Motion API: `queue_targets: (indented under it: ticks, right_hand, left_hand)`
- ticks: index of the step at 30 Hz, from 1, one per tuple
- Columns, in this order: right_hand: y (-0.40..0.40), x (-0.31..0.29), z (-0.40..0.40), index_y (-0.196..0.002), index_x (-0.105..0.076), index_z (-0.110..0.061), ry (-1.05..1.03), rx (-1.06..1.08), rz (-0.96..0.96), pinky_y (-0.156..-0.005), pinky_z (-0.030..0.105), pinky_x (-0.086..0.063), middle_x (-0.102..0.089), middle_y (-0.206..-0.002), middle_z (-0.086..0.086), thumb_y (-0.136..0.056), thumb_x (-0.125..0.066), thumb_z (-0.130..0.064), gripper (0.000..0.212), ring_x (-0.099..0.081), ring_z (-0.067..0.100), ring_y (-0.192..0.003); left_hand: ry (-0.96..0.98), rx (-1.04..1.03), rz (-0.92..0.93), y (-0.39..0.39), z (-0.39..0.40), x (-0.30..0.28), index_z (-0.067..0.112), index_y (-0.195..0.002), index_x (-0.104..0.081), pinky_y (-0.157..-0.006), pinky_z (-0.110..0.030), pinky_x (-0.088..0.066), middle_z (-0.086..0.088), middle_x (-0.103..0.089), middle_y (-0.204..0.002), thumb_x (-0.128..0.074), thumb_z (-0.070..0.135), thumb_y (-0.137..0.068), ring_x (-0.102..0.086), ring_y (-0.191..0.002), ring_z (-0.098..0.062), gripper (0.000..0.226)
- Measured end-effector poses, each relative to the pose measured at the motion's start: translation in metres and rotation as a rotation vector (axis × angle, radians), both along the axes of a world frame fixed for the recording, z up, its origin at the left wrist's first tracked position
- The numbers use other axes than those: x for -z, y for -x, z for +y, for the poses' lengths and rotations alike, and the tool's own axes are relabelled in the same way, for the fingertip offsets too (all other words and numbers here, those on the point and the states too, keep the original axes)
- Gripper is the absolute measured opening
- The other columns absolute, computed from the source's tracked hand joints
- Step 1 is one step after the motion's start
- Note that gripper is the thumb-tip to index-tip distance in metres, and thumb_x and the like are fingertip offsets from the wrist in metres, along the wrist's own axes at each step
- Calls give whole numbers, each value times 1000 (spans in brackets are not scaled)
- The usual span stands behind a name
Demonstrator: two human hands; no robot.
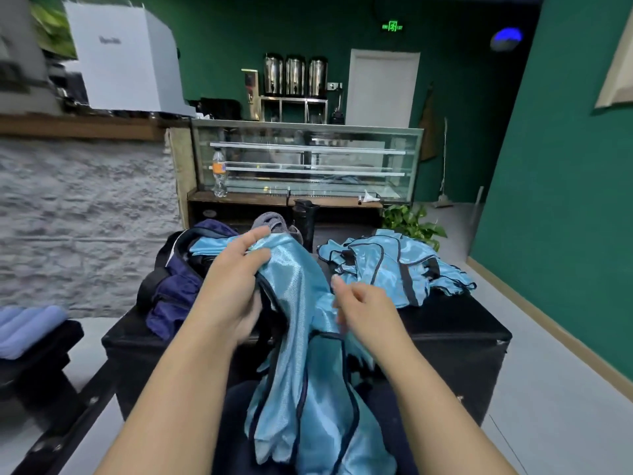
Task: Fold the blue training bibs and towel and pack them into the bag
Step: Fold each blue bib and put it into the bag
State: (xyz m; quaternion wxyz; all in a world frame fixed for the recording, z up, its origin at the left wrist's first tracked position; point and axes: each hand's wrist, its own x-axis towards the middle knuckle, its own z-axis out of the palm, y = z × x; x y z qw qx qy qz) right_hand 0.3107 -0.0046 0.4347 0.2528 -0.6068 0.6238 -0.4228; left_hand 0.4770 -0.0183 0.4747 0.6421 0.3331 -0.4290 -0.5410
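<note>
A blue bib (301, 337) is gripped near its top edge by the left hand (233, 286), the thumb and fingers curled around the fabric at about 11 o'clock from the frame's centre. The right hand (363, 310) is held just beside the bib at 3 o'clock of it, fingers loosely curled; whether cloth is pinched cannot be told. The bib hangs down over the lap toward 6 o'clock. At 10 o'clock of the hands a navy bag (174, 286) lies open on the black tabletop (455, 327), with blue cloth seen inside. At 2 o'clock a heap of bibs (394, 265) is spread on the same tabletop. A grey towel (270, 222) is seen at 12 o'clock, behind the bag.
</note>
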Motion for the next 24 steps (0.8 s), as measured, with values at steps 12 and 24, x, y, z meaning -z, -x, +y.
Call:
queue_targets:
  ticks: [12,24]
  right_hand:
    - [-10,-37,15,-90,-66,-3,166,-193,-529,-71,34,-43,-68,-85,21,-88,-67,-29,27,-56,20,-74]
    - [3,-102,-2,-62,-37,-14,118,-107,-479,-50,26,-26,-35,-45,-2,-94,-56,-19,37,-32,17,-43]
  left_hand:
    - [160,-194,-405,-15,13,-5,33,-106,-57,-76,-31,-47,-9,-67,-92,-60,10,-92,-57,-77,-16,27]
    - [215,126,-740,1,39,-17,23,-85,-69,-58,-12,-43,11,-66,-75,-64,62,-71,-57,-64,0,41]
